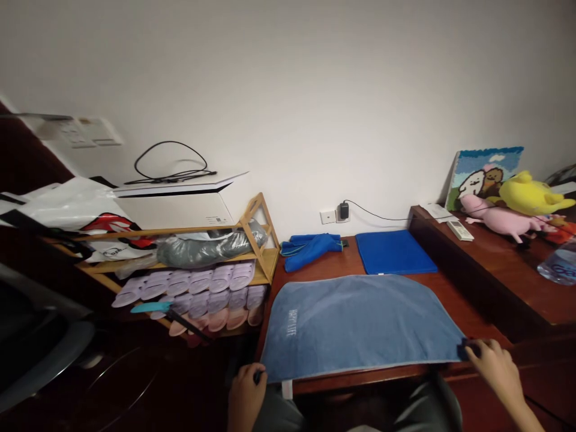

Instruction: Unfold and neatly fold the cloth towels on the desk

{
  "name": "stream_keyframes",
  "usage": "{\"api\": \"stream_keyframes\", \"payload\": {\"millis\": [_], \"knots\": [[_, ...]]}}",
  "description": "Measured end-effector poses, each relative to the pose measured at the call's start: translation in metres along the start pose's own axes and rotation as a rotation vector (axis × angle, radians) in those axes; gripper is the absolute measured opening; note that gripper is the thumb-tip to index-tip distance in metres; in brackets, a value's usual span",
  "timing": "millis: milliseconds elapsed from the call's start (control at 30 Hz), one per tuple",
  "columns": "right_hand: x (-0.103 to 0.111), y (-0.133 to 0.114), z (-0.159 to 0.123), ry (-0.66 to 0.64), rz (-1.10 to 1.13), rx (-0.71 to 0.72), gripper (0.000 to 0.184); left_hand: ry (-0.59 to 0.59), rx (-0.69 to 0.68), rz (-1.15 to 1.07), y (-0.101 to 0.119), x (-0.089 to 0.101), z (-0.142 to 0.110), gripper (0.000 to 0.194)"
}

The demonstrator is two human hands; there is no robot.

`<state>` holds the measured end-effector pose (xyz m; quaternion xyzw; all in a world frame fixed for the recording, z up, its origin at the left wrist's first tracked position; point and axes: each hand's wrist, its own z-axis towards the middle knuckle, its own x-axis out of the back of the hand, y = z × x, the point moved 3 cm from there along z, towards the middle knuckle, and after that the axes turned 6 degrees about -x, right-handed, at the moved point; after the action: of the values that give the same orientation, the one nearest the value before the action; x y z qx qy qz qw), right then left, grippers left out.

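Observation:
A grey-blue towel lies spread flat on the reddish wooden desk in front of me. My left hand is closed on the towel's near left corner at the desk's front edge. My right hand pinches the near right corner. Both hands hold the towel's front hem.
Behind the towel lie a folded bright blue cloth and a crumpled blue cloth. A wooden rack with several slippers stands at the left. On a raised shelf at the right sit plush toys, a remote and a water bottle.

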<state>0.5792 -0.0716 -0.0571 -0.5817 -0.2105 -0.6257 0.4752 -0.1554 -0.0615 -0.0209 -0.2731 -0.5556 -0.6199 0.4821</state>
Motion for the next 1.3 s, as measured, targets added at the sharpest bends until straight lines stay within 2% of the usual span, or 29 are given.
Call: {"api": "stream_keyframes", "payload": {"millis": [67,167,267,333,467,533,600,667,767,867,967,1033,1167,1233,1300], "knots": [[0.006,-0.042,0.005,0.026,-0.054,0.061,0.050,0.066,-0.066,0.105,0.010,0.002,0.012,0.029],[0.001,-0.125,0.012,-0.028,0.053,0.229,0.050,0.095,-0.192,0.087,0.041,-0.007,0.040,0.035],[-0.021,-0.189,0.007,-0.145,0.096,0.370,0.056,-0.005,-0.334,0.031,0.073,-0.028,0.060,0.045],[-0.040,-0.205,-0.003,-0.225,0.074,0.393,0.059,-0.094,-0.376,0.037,0.079,-0.042,0.062,0.051],[-0.060,-0.189,-0.021,-0.287,0.074,0.411,0.061,-0.158,-0.373,0.076,0.059,-0.055,0.047,0.056],[-0.058,-0.177,-0.022,-0.285,0.103,0.428,0.060,-0.154,-0.385,0.088,0.048,-0.055,0.039,0.056],[-0.052,-0.169,-0.010,-0.267,0.137,0.423,0.060,-0.136,-0.402,0.090,0.045,-0.053,0.040,0.054],[-0.045,-0.167,0.015,-0.224,0.159,0.391,0.061,-0.102,-0.433,0.082,0.050,-0.050,0.053,0.051],[-0.041,-0.168,0.068,-0.186,0.119,0.304,0.065,-0.044,-0.479,0.072,0.065,-0.045,0.094,0.051],[-0.052,-0.166,0.110,-0.294,0.051,0.199,0.064,-0.048,-0.435,0.094,0.072,-0.046,0.146,0.052],[-0.068,-0.160,0.123,-0.385,0.018,0.142,0.062,-0.145,-0.311,0.116,0.064,-0.056,0.180,0.053],[-0.075,-0.155,0.119,-0.355,0.012,0.155,0.061,-0.174,-0.265,0.110,0.055,-0.064,0.186,0.054],[-0.070,-0.151,0.112,-0.228,0.040,0.233,0.054,-0.108,-0.248,0.017,0.046,-0.071,0.180,0.052],[-0.062,-0.153,0.115,-0.233,0.064,0.253,0.041,-0.089,-0.220,-0.085,0.046,-0.070,0.180,0.046],[-0.053,-0.156,0.124,-0.309,0.108,0.236,0.028,-0.094,-0.195,-0.176,0.048,-0.066,0.184,0.044]]}}
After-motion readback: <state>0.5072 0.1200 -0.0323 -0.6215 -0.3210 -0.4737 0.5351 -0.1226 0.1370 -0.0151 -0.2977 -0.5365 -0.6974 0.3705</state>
